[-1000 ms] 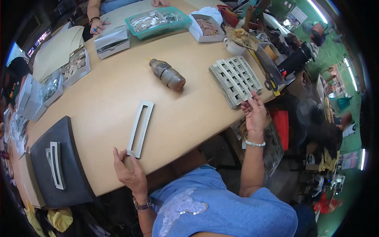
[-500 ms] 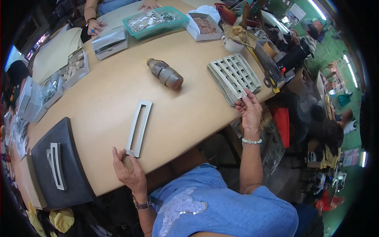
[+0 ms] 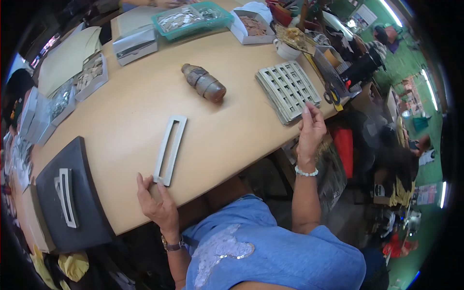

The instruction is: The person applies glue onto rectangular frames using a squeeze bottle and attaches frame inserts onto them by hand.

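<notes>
My left hand (image 3: 158,208) rests at the near end of a long pale frame (image 3: 170,150) with a slot down its middle. Its thumb and forefinger are apart, the thumb by the frame's end, which lies on the table. At the near right corner of a stack of pale slotted strips (image 3: 289,89) is my right hand (image 3: 312,133). Its fingers are bent and slightly apart, with nothing visible between them; whether a fingertip touches the stack is unclear. A brown bottle wrapped in tape (image 3: 204,83) lies on its side between frame and stack.
Another slotted frame (image 3: 68,198) lies on a black board (image 3: 92,193) at left. A green basket of small pieces (image 3: 191,21) and white boxes (image 3: 135,47) line the far side. Scissors (image 3: 332,95) and a cup (image 3: 287,50) stand right. A co-worker's hand (image 3: 170,4) shows at the top.
My right hand has shifted slightly toward the stack's near right corner, away from the front strip it was touching. My left hand stays by the frame. The view has tilted a little.
</notes>
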